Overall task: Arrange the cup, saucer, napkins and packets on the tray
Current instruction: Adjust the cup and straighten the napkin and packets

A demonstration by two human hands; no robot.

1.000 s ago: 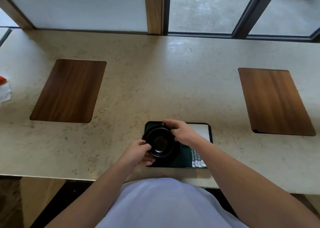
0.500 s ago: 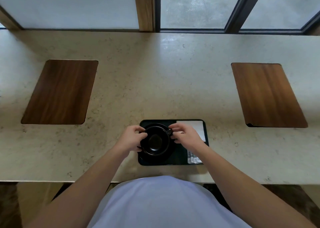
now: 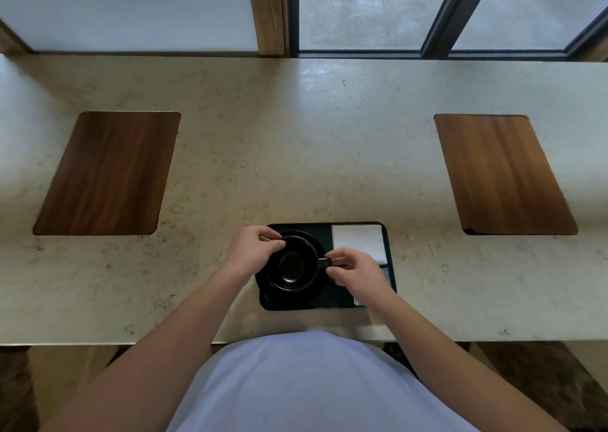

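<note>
Black cup point(image 3: 293, 265) sits on its saucer point(image 3: 269, 292) on the tray point(image 3: 324, 234); our left hand point(image 3: 253, 250) pinches its rim, our right hand point(image 3: 357, 272) pinches the handle, mostly hiding the packets point(image 3: 385, 275); napkins point(image 3: 358, 239) lie beyond.

Pale lavender-grey short-sleeved top point(image 3: 316, 385), plain and unmarked, bare forearms — no watch, rings or gloves visible

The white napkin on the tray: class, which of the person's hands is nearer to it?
Right. The right hand sits just below the napkin, at the cup handle; the left hand is across the cup, farther away.
</note>
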